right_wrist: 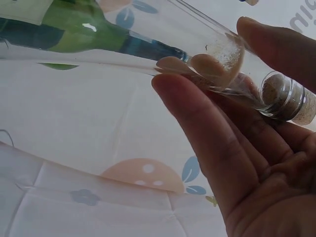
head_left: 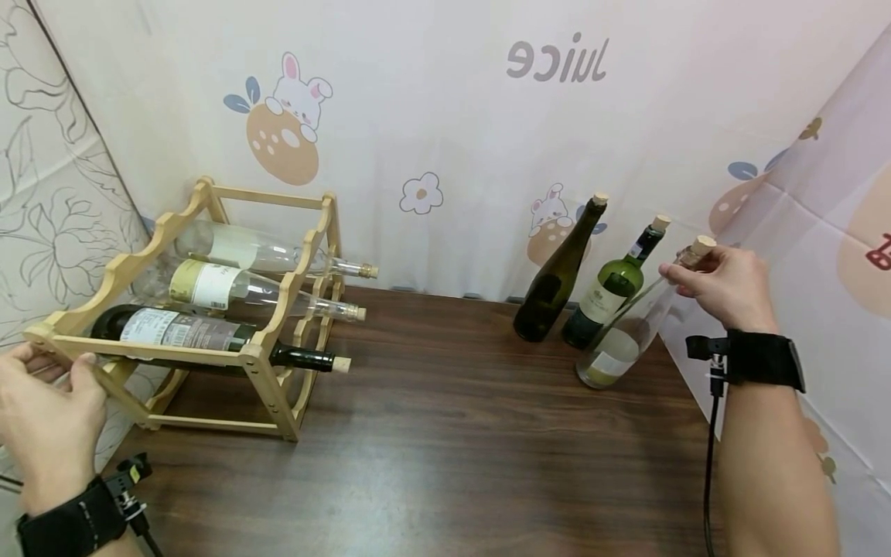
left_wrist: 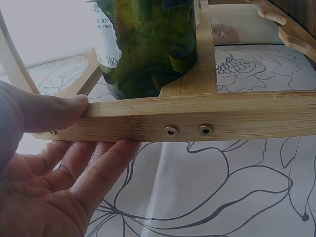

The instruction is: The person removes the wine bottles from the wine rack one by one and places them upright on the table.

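Observation:
My left hand [head_left: 52, 414] grips the near left corner of a wooden wine rack [head_left: 153, 350]; in the left wrist view the thumb lies over the bar [left_wrist: 237, 113] and the fingers sit beneath it. With my right hand [head_left: 734, 286] I hold a clear corked bottle [head_left: 623, 340] around its neck. It leans, its base low and to the left; whether the base touches the table cannot be told. Just behind it stands a green wine bottle [head_left: 612, 286], also visible through the clear glass in the right wrist view. A darker bottle [head_left: 557, 282] stands left of that.
On the rack's top row lie two clear bottles [head_left: 216, 286] and a dark wine bottle [head_left: 188, 329], corks pointing right. The brown wooden table [head_left: 431, 433] spans between rack and standing bottles. Printed curtains [head_left: 431, 116] hang behind and at the sides.

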`<state>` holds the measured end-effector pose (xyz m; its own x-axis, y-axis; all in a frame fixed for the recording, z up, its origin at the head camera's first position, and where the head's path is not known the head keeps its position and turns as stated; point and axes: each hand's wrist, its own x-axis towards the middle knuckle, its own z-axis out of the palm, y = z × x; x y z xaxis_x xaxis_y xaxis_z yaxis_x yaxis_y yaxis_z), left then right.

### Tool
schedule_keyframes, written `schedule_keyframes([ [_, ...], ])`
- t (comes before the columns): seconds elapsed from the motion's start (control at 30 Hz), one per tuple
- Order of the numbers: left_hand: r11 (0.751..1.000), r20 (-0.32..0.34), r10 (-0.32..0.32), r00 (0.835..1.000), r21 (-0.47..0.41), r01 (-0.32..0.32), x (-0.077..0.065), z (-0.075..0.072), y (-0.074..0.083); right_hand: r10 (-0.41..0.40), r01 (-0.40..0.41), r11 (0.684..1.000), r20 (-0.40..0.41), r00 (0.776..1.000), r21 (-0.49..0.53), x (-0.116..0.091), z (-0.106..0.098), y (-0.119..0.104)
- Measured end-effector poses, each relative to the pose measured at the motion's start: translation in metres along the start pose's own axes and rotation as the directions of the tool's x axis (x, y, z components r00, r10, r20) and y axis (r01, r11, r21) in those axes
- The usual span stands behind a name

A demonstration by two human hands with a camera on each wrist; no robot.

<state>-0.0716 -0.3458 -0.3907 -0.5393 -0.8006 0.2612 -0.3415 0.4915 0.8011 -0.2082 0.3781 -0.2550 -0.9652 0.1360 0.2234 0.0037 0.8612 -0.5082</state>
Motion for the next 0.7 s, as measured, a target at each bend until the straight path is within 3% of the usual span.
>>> schedule_keyframes([
  [0.7, 1.000, 0.003, -0.012, 1.000, -0.007, 0.012, 0.0007, 0.0007, 0.0000, 0.006, -0.007, 0.998, 0.016, 1.000, 0.059, -0.0002, 0.0065, 0.0081],
])
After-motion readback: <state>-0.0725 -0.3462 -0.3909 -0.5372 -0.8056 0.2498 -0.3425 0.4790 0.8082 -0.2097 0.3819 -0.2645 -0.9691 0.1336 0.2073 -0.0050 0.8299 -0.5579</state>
